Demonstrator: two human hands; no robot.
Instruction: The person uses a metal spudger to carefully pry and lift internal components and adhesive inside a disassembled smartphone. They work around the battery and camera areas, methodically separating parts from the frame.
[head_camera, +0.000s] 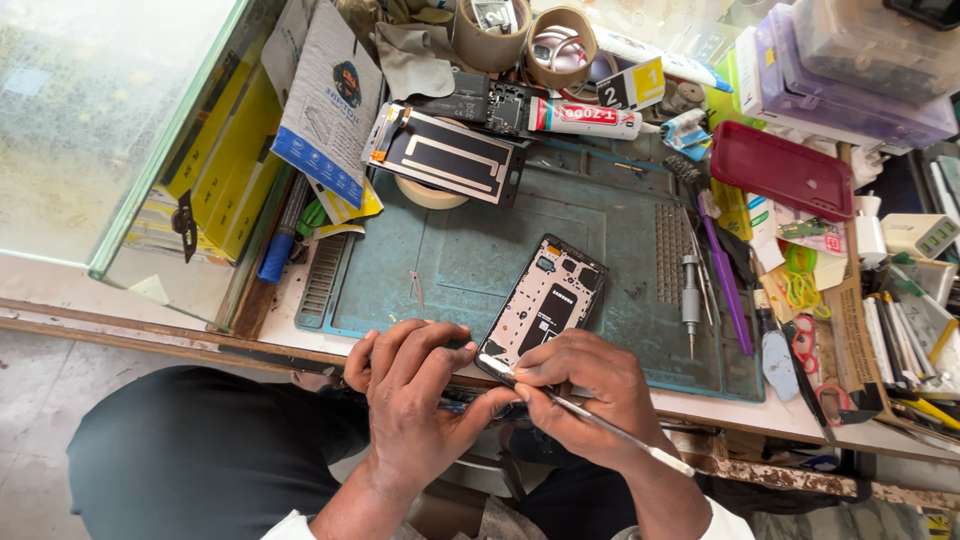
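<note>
Cluttered repair bench, teal work mat (480, 250). Opened phone frame (545, 305) at mat's near edge, long axis running away and rightward. Left hand (415, 385) pinching lower-left corner. Right hand (590, 385) nearer bottom edge, fingers closed on thin metal tool (610, 432), tip at that edge.

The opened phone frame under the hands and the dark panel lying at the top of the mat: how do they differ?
The phone frame is pale inside with dark parts; the dark panel is black with tan strips. The left hand steadies the frame and the right hand works its lower edge with a thin tool; the panel lies untouched. Both are flat and rectangular, on the blue-green mat.
</note>
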